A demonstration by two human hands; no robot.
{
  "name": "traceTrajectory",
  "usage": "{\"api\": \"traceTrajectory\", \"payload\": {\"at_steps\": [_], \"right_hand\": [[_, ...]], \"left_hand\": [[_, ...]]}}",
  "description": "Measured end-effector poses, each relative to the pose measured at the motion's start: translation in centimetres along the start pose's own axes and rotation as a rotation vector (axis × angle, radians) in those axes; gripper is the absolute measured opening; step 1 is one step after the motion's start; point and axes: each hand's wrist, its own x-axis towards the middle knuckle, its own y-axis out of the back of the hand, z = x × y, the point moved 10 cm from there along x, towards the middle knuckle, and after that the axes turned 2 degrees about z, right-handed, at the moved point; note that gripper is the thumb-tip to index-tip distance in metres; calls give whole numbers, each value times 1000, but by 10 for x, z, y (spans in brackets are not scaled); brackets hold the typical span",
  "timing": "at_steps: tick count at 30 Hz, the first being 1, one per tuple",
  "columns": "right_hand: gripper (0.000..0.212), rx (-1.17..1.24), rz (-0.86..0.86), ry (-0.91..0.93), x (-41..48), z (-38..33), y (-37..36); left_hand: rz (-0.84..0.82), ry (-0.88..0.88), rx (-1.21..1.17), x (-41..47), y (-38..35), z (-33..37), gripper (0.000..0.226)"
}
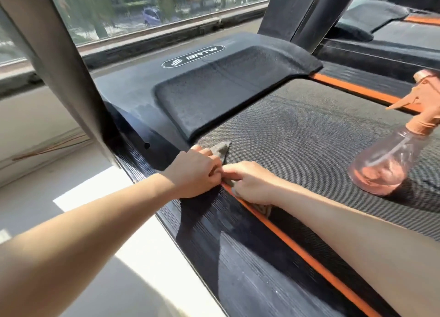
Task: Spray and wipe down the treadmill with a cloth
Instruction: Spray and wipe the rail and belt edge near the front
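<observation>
Hands meet at the near left edge of the treadmill (238,85), just short of its black cover, where the belt (309,135) borders the orange strip (297,250). Left hand (197,171) lies knuckles up, fingers curled down onto a grey cloth (222,150). Right hand (250,183) is close against it, fingers folded over the same cloth, with the forefinger reaching toward the left hand.

Cloth is mostly hidden: one corner shows beyond the left knuckles on the belt, a sliver shows between the hands, and a scrap shows under the heel of the right hand. Its full spread cannot be judged, and fingertips of both hands are out of sight.

Spray bottle (381,169) stands on the belt, well apart to the right. It is clear, with pink liquid low inside; its trigger head is blurred and partly cut by the frame edge.

Left rail (209,233) shows streaks and shadow. Upright post (59,66) is cut off at the top. Second machine (381,30) at far right is only partly in view
</observation>
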Motion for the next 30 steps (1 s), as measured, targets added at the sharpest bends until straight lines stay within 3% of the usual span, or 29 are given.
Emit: {"api": "traceTrajectory", "payload": {"at_steps": [2, 5, 7, 8, 10, 11, 13, 17, 23, 26, 30], "right_hand": [[30, 202, -73, -50, -23, 9, 6], [33, 435, 58, -8, -34, 5, 37], [38, 602, 39, 69, -38, -16, 34], [46, 509, -37, 112, -39, -28, 10], [63, -47, -164, 217, -37, -58, -55], [71, -331, -109, 230, -25, -68, -74], [76, -519, -15, 258, 2, -100, -90], [70, -563, 15, 287, 35, -127, -88], [46, -491, 63, 459, -21, -90, -67], [46, -490, 75, 425, -24, -64, -50], [44, -292, 44, 271, 7, -64, -44]], "left_hand": [[-31, -85, -91, -10, -3, 20, 26], [45, -143, -226, -5, 22, 30, 27], [47, -100, -305, -4, 41, 8, 43], [11, -68, -274, -7, 45, -8, 57], [-62, -63, -44, -21, 40, -29, 72], [-63, -79, 55, -30, 36, -35, 68], [-16, -63, 131, -45, 33, -52, 49], [86, 50, 117, -60, 47, -93, 42], [138, -158, 75, -72, 37, -27, 55], [182, -157, 203, -60, 34, -15, 59], [77, -7, 287, -48, 23, -50, 48]]}}
